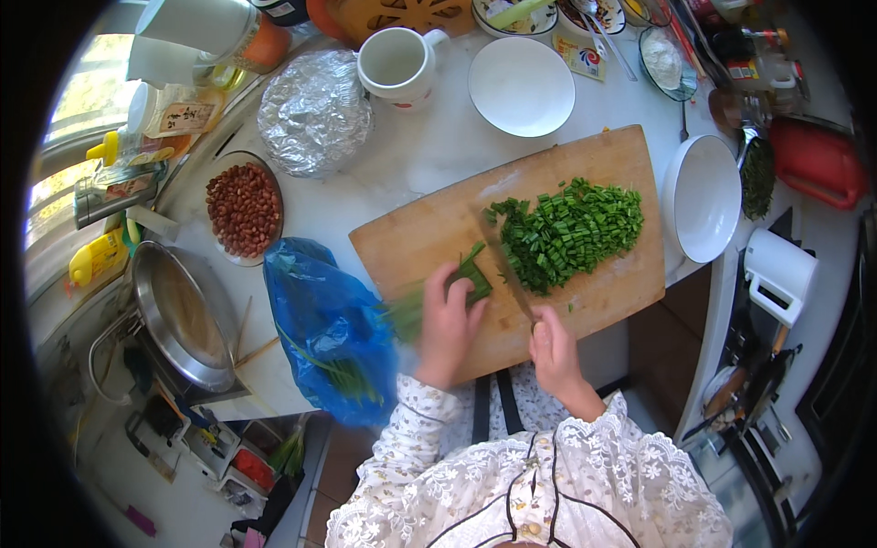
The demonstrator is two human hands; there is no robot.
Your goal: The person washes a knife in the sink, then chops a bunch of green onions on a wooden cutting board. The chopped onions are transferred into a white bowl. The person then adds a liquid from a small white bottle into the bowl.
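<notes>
My right hand [553, 349] grips the handle of a kitchen knife [508, 270], its blade standing edge-down on a wooden cutting board [397, 233]. To the blade's right lies a heap of chopped green chives [575, 229], spread towards the board's right side. My left hand [449, 322] is curled over an uncut bunch of chives [411, 308], the cut ends pointing at the knife with a gap between. Part of that bunch is blurred. At its left, a blue plastic bag [322, 329] with more green stalks inside reaches the board's edge.
A plate of red-skinned peanuts [244, 209], a foil-covered bowl [315, 113], a white mug [396, 65] and a white plate [522, 87] stand behind the board. On the right is a white bowl [704, 198] close to the board's edge. A steel basin [185, 315] sits at the left.
</notes>
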